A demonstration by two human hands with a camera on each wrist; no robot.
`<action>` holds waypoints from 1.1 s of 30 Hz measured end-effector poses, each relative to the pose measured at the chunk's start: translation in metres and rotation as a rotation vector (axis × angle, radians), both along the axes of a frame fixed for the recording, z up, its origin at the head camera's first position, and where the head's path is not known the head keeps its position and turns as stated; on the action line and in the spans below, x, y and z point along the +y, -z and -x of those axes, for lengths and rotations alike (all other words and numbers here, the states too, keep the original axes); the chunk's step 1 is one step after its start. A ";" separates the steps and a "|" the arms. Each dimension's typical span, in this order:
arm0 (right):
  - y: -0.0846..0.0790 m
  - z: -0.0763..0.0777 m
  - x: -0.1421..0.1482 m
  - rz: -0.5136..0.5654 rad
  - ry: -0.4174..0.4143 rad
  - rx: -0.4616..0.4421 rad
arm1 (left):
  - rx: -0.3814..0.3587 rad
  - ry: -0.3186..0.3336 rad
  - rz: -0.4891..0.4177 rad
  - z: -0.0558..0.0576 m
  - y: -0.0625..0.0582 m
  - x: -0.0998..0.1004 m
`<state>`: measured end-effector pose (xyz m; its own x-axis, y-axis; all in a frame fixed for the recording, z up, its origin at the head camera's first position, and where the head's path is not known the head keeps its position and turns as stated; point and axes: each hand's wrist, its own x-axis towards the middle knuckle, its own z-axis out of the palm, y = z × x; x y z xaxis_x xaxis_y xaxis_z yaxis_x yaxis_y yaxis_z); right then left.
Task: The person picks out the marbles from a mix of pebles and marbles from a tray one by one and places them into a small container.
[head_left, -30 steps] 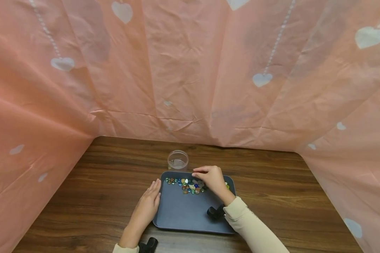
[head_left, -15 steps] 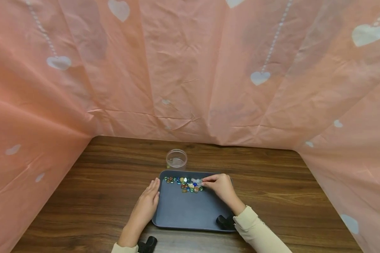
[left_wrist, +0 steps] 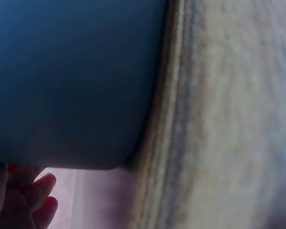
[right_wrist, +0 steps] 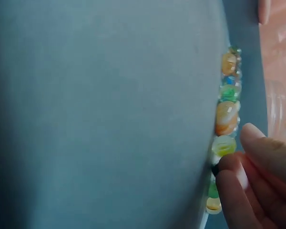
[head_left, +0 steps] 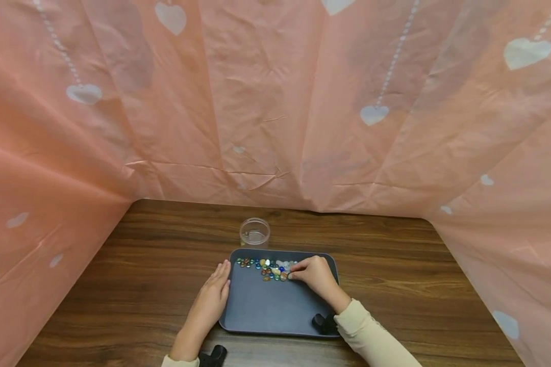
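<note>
My left hand (head_left: 211,293) lies with straight fingers along the left edge of a dark grey tray (head_left: 261,311). In the left wrist view, the tray's side (left_wrist: 76,86) fills the upper left, with fingertips at its lower edge. My right hand (head_left: 319,278) reaches over the tray's right half, thumb and fingers bent down at the right end of a row of small glass pebbles (head_left: 268,263). In the right wrist view, a dark pebble (right_wrist: 215,170) shows right at the fingertips; I cannot tell whether they pinch it. Marbled orange (right_wrist: 227,118) and green pebbles lie alongside.
A clear round plastic jar (head_left: 254,233) without a lid stands just behind the tray, a few small bits inside. The brown wooden table (head_left: 395,285) extends around the tray. Pink curtains (head_left: 266,102) with white hearts enclose the back and sides.
My right hand has come down from above the tray's back edge near the jar to the pebbles, then slightly toward me along their right end. The left hand stays in place.
</note>
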<state>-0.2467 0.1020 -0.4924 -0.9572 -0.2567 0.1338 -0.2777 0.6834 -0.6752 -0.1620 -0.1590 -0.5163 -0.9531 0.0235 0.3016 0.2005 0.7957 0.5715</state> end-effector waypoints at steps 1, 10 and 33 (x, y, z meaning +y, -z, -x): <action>0.000 0.000 -0.001 -0.004 -0.002 -0.008 | -0.002 0.000 -0.001 0.000 0.000 0.000; 0.001 0.003 0.000 0.034 -0.016 -0.084 | -0.015 -0.005 -0.008 0.001 0.000 0.000; -0.034 0.060 -0.035 0.752 -0.008 -0.511 | -0.021 -0.004 0.007 0.000 -0.001 0.001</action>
<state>-0.3071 0.0670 -0.4586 -0.9444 -0.2804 -0.1716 0.1753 0.0121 -0.9844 -0.1624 -0.1578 -0.5158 -0.9593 0.0222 0.2814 0.1857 0.8004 0.5700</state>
